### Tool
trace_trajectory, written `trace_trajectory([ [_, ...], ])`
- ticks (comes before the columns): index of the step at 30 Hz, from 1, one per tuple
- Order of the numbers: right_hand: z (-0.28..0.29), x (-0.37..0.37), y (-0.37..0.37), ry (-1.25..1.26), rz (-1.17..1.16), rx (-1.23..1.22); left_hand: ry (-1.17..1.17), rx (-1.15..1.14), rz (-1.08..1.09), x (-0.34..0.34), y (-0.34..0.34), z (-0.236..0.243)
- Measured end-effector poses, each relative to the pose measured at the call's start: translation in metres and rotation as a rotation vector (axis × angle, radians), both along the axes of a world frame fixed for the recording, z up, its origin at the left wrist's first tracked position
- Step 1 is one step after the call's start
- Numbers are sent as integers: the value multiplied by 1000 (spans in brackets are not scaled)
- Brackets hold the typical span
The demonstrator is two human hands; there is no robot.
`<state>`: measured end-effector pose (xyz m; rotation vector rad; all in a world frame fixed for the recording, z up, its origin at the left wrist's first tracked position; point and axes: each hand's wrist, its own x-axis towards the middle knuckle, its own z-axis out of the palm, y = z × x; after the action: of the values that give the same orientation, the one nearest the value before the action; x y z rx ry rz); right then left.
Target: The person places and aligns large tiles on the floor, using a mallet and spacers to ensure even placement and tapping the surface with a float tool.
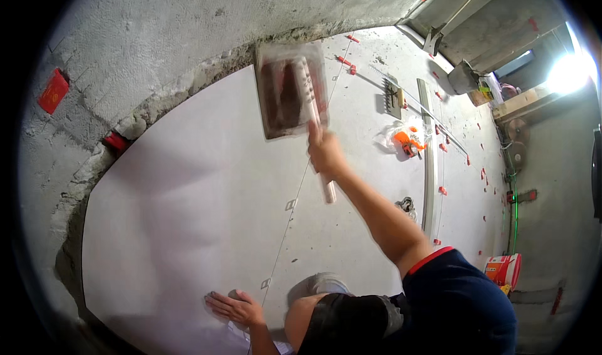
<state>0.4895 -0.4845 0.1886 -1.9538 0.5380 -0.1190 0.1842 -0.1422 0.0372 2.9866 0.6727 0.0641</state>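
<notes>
My right hand [325, 149] grips the pale handle of a flat, square tamping tool [282, 92], whose dark head is blurred over the upper part of a large pale tile [182, 167] beside the wall edge. My left hand [233, 308] lies flat on the lower part of the same tile, fingers stretched out. A thin seam with small clips runs between this tile and the one to its right. My knee [301, 323] is bent at the bottom, by the seam.
Right: notched trowel [394, 95], orange items in plastic bag [407, 140], long straightedge [427, 167], red levelling clips, bucket [501, 270]. Upper left: rough concrete wall [157, 29] with a gap along the tile edge. Upper right: bright lamp [567, 73] and clutter [470, 82].
</notes>
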Motion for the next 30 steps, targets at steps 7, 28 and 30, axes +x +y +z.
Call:
trace_trajectory([
  [7, -9, 86, 15, 463, 280, 95, 31, -9, -12, -4, 4, 4],
  [28, 31, 162, -75, -144, 15, 104, 53, 42, -28, 1, 0, 3],
  [30, -4, 157, -71, -57, -123, 23, 55, 66, -31, 1, 0, 2],
])
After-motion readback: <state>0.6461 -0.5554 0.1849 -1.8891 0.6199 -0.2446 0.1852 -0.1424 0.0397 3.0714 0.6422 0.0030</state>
